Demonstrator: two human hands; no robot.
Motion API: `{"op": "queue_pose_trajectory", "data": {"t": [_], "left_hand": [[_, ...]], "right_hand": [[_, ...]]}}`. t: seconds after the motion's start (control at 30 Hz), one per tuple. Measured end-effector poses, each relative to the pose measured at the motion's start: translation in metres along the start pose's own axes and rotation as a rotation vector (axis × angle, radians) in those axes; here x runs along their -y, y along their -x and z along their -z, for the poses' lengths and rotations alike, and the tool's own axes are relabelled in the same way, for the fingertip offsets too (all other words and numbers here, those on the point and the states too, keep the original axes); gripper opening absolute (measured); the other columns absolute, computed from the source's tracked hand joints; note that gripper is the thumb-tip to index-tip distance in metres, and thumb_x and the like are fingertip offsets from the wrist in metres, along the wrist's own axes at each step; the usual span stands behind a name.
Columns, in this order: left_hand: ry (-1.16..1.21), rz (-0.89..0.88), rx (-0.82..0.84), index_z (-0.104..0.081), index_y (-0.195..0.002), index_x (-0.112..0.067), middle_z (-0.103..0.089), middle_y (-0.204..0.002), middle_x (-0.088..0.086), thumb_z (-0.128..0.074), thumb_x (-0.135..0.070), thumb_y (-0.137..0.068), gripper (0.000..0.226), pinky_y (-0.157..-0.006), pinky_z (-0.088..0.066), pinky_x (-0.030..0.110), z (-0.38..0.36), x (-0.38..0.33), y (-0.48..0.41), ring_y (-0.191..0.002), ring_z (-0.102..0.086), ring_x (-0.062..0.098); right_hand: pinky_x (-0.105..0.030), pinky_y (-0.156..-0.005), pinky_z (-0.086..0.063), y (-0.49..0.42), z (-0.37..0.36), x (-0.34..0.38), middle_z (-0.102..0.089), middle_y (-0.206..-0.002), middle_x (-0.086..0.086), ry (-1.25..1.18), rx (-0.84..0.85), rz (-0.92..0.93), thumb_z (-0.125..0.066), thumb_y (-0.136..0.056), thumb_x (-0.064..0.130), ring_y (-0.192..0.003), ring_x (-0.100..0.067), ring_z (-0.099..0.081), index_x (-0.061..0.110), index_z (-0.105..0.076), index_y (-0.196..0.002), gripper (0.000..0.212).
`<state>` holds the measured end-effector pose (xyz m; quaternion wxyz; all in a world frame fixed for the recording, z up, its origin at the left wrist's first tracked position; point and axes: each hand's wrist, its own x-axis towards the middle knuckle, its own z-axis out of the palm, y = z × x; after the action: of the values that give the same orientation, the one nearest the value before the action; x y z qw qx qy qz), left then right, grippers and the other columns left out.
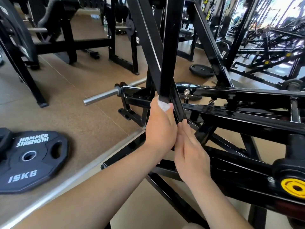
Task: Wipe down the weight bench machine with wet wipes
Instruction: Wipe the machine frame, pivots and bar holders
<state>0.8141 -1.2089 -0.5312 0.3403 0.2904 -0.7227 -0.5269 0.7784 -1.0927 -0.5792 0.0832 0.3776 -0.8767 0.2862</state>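
The weight bench machine is a frame of glossy black steel tubes (231, 113) filling the middle and right of the head view. My left hand (159, 128) grips the lower end of a steep black square tube (170, 47), with a white wet wipe (163, 104) bunched between fingers and metal. Only a small part of the wipe shows at the top of my fist. My right hand (189, 152) lies just beside it with straight fingers, its fingertips touching a thinner slanted black bar (179, 104).
A black 15 kg plate (33, 161) lies on the floor at the left. A chrome sleeve (100, 95) sticks out left of the frame. A yellow end cap (293, 187) sits at the lower right. Other black racks and a plate (201, 70) stand behind.
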Motion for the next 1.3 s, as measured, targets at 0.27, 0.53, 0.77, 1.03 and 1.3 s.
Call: {"op": "queue_pose_trajectory", "data": {"t": [0.27, 0.53, 0.77, 1.03, 1.3], "left_hand": [[-0.058, -0.065, 0.098, -0.004, -0.162, -0.035, -0.065, -0.115, -0.012, -0.047, -0.036, -0.106, 0.071, -0.082, -0.052, 0.018, 0.01, 0.017, 0.003, -0.096, -0.062, -0.01], [-0.043, -0.266, 0.037, -0.013, -0.158, -0.024, -0.053, -0.143, 0.005, -0.047, -0.041, -0.106, 0.065, -0.106, -0.05, 0.043, 0.032, -0.067, -0.044, -0.123, -0.058, 0.017], [-0.166, -0.208, 0.177, -0.016, -0.159, -0.014, -0.046, -0.148, 0.021, -0.043, -0.026, -0.109, 0.058, -0.097, -0.043, 0.035, 0.048, -0.05, -0.019, -0.129, -0.052, 0.035], [-0.281, -0.29, 0.132, -0.04, -0.14, -0.005, -0.069, -0.105, 0.013, -0.036, -0.044, -0.109, 0.05, -0.081, -0.053, 0.042, 0.08, -0.151, -0.076, -0.093, -0.067, 0.029], [-0.138, -0.229, 0.369, -0.008, -0.158, -0.011, -0.064, -0.121, 0.01, -0.036, -0.045, -0.109, 0.066, -0.095, -0.049, 0.037, 0.074, -0.105, -0.056, -0.112, -0.063, 0.024]], "right_hand": [[-0.019, -0.111, -0.027, -0.006, 0.018, 0.012, -0.02, -0.167, 0.02, -0.002, 0.089, -0.039, -0.015, -0.107, 0.052, -0.15, 0.006, -0.015, 0.033, -0.034, -0.16, 0.059], [-0.037, -0.081, -0.056, -0.052, 0.08, 0.048, -0.073, -0.086, 0.001, 0.008, 0.248, -0.123, -0.015, -0.105, 0.063, -0.08, -0.017, -0.068, 0.02, -0.068, -0.082, 0.071], [-0.055, -0.094, -0.055, -0.122, 0.101, 0.067, -0.074, -0.096, -0.012, -0.396, -0.046, -0.164, -0.039, -0.099, 0.052, -0.096, -0.029, -0.069, 0.002, -0.064, -0.102, 0.056], [-0.036, -0.066, -0.045, -0.145, 0.138, 0.116, -0.066, -0.09, -0.021, -0.438, -0.154, -0.036, -0.04, -0.106, 0.041, -0.075, -0.03, -0.059, -0.001, -0.061, -0.085, 0.051], [-0.058, -0.085, -0.058, -0.14, 0.153, 0.129, -0.071, -0.093, -0.011, -0.493, -0.179, -0.008, -0.039, -0.103, 0.048, -0.089, -0.027, -0.069, 0.012, -0.068, -0.099, 0.046]]}}
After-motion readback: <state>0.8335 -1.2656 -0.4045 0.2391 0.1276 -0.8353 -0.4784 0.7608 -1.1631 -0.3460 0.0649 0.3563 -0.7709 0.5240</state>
